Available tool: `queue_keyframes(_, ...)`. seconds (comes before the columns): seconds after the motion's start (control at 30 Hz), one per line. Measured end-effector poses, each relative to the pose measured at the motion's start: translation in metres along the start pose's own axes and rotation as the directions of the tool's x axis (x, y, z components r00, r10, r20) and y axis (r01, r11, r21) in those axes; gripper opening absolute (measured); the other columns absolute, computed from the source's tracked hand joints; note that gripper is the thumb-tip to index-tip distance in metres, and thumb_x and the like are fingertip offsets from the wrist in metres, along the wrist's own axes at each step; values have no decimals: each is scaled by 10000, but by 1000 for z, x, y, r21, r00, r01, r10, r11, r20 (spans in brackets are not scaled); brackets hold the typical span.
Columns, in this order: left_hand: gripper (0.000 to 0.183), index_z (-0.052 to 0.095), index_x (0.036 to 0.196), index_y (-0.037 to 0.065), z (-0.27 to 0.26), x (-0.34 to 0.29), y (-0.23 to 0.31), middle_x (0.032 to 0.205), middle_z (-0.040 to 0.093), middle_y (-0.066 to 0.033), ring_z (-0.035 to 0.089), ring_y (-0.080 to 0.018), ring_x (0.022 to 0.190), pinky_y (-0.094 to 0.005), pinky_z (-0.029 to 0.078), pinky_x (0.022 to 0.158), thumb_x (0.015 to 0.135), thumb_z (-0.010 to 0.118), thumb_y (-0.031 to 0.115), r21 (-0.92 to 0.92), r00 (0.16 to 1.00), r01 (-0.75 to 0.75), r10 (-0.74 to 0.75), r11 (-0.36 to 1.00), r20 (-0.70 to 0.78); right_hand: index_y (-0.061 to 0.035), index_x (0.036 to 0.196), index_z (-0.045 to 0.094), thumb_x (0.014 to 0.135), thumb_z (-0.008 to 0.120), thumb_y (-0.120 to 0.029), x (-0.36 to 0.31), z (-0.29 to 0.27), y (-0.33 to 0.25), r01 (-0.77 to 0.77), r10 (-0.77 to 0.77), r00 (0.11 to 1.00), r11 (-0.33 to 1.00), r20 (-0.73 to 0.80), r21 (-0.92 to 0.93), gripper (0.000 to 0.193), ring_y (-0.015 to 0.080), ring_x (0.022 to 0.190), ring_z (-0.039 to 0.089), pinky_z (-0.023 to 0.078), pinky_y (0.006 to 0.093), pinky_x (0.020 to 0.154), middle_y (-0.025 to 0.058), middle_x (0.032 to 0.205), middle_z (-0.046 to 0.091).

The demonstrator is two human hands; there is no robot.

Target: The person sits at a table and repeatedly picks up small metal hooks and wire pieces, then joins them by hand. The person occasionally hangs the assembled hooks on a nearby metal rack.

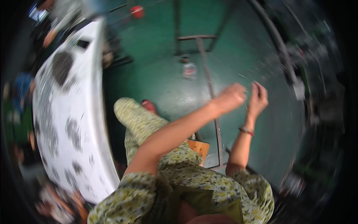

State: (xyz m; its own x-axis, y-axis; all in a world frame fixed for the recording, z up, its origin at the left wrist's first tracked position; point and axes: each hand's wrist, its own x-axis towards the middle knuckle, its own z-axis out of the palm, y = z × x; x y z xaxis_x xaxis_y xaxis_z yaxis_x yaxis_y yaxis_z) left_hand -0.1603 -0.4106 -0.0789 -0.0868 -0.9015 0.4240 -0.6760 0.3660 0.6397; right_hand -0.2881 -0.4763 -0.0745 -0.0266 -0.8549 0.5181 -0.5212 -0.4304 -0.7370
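Note:
Both arms reach out to the right, over the green floor and away from the table. My left hand (235, 97) is closed with curled fingers, beside my right hand (258, 99), whose fingers are raised and pressed together. Thin pale streaks show around the two hands; whatever the fingers hold, if anything, is too small and blurred to name. A bracelet (246, 130) circles my right wrist. The hands are close together but apart, above a metal frame's long bar (207, 71).
On the left, a white table (95, 123) bears dark heaps of small pieces (62, 67) and a dark flat rectangle (82, 44). Several people sit around it. A bottle (189, 70) and a red container (137, 12) stand on the floor. A wooden seat (199, 150) shows beside my legs.

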Motion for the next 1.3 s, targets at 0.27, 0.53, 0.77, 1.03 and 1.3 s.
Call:
queue_keyframes(0.27, 182, 683, 715, 29, -2, -13, -4, 764, 671, -168, 657, -356, 797, -477, 520, 700, 728, 631, 203, 498, 976, -209, 211, 842, 53, -5, 1121, 661, 909, 601, -208, -20, -12, 99, 92, 10, 916, 968, 402, -232, 300, 197, 780, 655, 520, 321, 731, 135, 967, 693)
queue_keyframes(0.53, 223, 647, 705, 45, -185, -221, 12, 736, 637, -97, 633, -292, 737, -409, 525, 570, 697, 712, 258, 332, 942, 331, -332, 883, -58, 20, 1098, 662, 771, 710, -119, -126, 95, 55, 467, 85, -200, 884, 976, 19, 358, 256, 711, 655, 511, 369, 680, 204, 866, 685)
queue_keyframes(0.77, 367, 540, 852, 43, -330, -506, 73, 903, 602, -136, 601, -316, 866, -425, 475, 716, 781, 727, 351, -18, -35, 999, -505, -39, -862, -6, 1118, 640, 816, 683, -109, -165, 204, -153, 528, -304, -244, 755, 921, 389, 322, 310, 783, 660, 502, 403, 725, 185, 846, 673)
queue_keyframes(1.03, 130, 732, 886, 53, -334, -642, 117, 869, 679, -164, 645, -319, 824, -383, 504, 765, 803, 686, 142, -450, -518, 853, -316, -265, -795, 12, 1120, 622, 862, 623, -67, -171, 248, -355, 464, -562, -391, 563, 728, 684, 270, 304, 780, 637, 500, 382, 706, 189, 941, 632)
queue_keyframes(1.3, 124, 694, 797, 14, -309, -651, 83, 877, 627, -180, 612, -352, 853, -436, 523, 761, 823, 586, 71, -235, -355, 905, -327, -354, -876, 9, 1149, 617, 876, 618, -62, -204, 262, -395, 378, -602, -455, 537, 656, 755, 282, 253, 795, 642, 499, 346, 700, 175, 961, 654)
